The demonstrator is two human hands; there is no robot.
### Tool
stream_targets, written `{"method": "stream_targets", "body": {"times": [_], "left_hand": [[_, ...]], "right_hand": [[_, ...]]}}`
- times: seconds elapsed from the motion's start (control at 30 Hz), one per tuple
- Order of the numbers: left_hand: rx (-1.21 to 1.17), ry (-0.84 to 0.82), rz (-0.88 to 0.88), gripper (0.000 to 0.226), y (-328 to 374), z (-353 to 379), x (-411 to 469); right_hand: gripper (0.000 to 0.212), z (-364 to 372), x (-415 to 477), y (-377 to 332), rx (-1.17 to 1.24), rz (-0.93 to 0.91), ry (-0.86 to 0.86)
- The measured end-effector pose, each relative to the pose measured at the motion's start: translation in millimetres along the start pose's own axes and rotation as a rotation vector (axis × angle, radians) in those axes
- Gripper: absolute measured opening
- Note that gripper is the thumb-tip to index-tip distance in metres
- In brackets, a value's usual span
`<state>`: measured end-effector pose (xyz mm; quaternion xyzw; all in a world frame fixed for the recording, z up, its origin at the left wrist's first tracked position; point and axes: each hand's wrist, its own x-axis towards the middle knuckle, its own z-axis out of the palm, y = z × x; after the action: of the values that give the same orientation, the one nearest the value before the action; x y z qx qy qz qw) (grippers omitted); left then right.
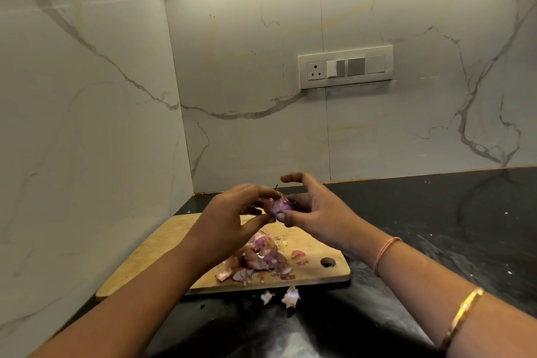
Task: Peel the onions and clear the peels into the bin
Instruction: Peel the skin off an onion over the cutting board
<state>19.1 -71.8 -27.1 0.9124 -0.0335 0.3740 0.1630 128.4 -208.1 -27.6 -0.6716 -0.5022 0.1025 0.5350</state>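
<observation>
A small purple onion (277, 206) is held in the air above the wooden cutting board (151, 253). My left hand (232, 215) grips it from the left with fingertips curled over its top. My right hand (312, 206) pinches its lower right side with the thumb, while the other fingers arch over it. A pile of onion peels and onion pieces (258, 260) lies on the board below the hands. Two pale peel scraps (290, 296) lie on the black counter just off the board's near edge.
The board sits in the corner of a black stone counter (436, 227), with marble walls to the left and behind. A switch and socket panel (345, 66) is on the back wall. No bin is in view.
</observation>
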Motion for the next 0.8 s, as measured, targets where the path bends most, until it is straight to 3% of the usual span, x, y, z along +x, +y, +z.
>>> {"method": "stream_targets", "body": {"times": [0.3,0.57,0.8], "left_hand": [[0.066,0.018,0.044,0.024,-1.2,-2.8,0.2],[0.096,0.125,-0.037,0.009,-5.2,-2.7,0.7],[0.098,0.002,0.011,0.037,-10.9,1.6,-0.5]], "right_hand": [[0.036,1.8,2.4,4.5,0.093,-0.013,-0.055],[0.020,1.6,3.9,5.2,0.095,-0.036,0.032],[0.020,-0.7,3.6,6.1,0.090,-0.039,0.070]]}}
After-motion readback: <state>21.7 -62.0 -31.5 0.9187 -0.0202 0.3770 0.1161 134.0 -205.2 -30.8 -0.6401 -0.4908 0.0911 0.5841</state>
